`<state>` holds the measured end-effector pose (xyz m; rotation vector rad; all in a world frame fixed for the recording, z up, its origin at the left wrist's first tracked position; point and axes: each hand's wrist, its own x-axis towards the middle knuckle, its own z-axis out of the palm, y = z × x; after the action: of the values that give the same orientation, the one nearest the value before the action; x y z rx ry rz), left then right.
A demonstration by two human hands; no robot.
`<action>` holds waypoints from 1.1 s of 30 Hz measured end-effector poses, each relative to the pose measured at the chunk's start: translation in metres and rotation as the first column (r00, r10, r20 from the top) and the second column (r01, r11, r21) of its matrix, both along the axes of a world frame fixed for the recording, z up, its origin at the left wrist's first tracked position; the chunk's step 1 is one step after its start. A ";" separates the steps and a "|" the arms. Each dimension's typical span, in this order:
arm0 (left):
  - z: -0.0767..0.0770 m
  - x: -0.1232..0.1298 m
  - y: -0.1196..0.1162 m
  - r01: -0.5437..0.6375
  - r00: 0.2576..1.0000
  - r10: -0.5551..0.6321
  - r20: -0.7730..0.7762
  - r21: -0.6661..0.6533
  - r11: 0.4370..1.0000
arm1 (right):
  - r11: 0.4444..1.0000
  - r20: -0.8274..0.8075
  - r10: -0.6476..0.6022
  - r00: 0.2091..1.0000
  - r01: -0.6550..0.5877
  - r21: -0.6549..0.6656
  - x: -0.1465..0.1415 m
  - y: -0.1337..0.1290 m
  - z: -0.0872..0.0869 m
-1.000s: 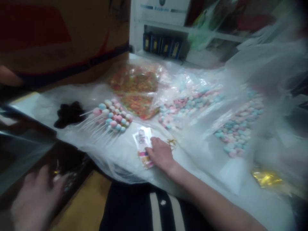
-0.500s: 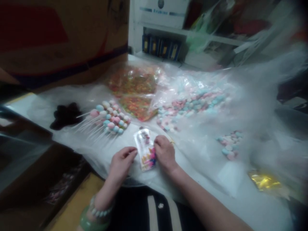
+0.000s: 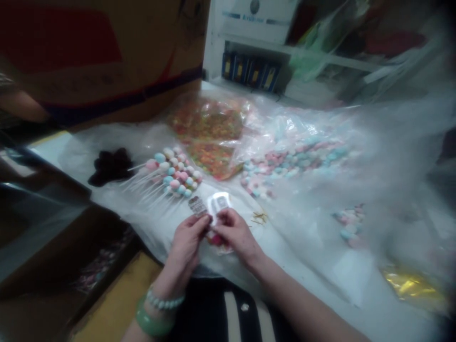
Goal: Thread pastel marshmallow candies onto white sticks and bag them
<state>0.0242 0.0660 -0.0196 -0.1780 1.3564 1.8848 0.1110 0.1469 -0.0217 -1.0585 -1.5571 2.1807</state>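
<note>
- Lower middle of the frame: my left hand (image 3: 184, 249) and right hand (image 3: 237, 235) nearly meet, fingertips pressed together, clamped on a small glossy plastic packet (image 3: 220, 203) with a printed paper tag (image 3: 197, 206).
- Just upper left: round candies on thin white sticks (image 3: 176, 175) lie on crinkly clear plastic sheeting (image 3: 302, 228).
- Lower left: a smooth jade bangle (image 3: 153, 320) and a beaded bracelet (image 3: 164, 302) circle my left wrist.

Surface finishes on the table. Centre near: a clear plastic packet (image 3: 220, 203) of smooth, glossy film, with a small printed paper tag (image 3: 197, 206), matt, just beside it. A thin translucent plastic sheet (image 3: 309, 280) with a soft sheen covers the table. Centre far: a clear plastic bag (image 3: 208, 114), glossy and crinkled. Left of centre: pastel candy balls (image 3: 174, 173), smooth and matt, on thin white sticks (image 3: 149, 187). Far left: a cardboard box (image 3: 107, 57), matt. Near right: crumpled gold foil (image 3: 413, 289), glossy. Near left: a green bangle (image 3: 153, 323), smooth and polished.
</note>
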 end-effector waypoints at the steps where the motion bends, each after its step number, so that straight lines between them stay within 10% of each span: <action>1: 0.000 0.000 0.001 -0.042 0.999 0.042 0.013 0.014 0.999 | 1.000 0.004 -0.016 1.000 0.015 0.007 -0.003 -0.004 -0.001; 6: -0.007 -0.001 -0.001 -0.144 0.987 0.135 0.093 0.098 0.985 | 0.997 0.036 -0.031 0.999 0.028 0.076 -0.009 -0.013 -0.003; 12: -0.019 -0.009 -0.020 -0.003 0.991 -0.002 0.136 0.035 0.999 | 0.974 0.119 0.211 0.970 -0.219 0.058 -0.004 -0.002 -0.005; 20: -0.016 -0.021 -0.023 -0.304 0.942 0.284 0.179 0.101 0.947 | 0.934 0.227 0.214 0.950 -0.267 0.238 -0.016 -0.012 -0.003; 29: -0.015 -0.024 -0.038 -0.004 0.966 -0.027 0.259 0.119 0.993 | 0.536 0.376 0.236 0.896 -0.442 0.719 -0.031 -0.012 0.002; 33: -0.012 -0.040 -0.049 -0.119 0.953 0.077 0.291 0.129 0.985 | 0.525 0.277 0.363 0.890 -0.441 0.728 -0.048 -0.016 0.007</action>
<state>-0.0153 0.0168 -0.0314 -0.4341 1.0281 1.9446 0.0632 0.1310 -0.0150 -0.5185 -2.6425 1.3151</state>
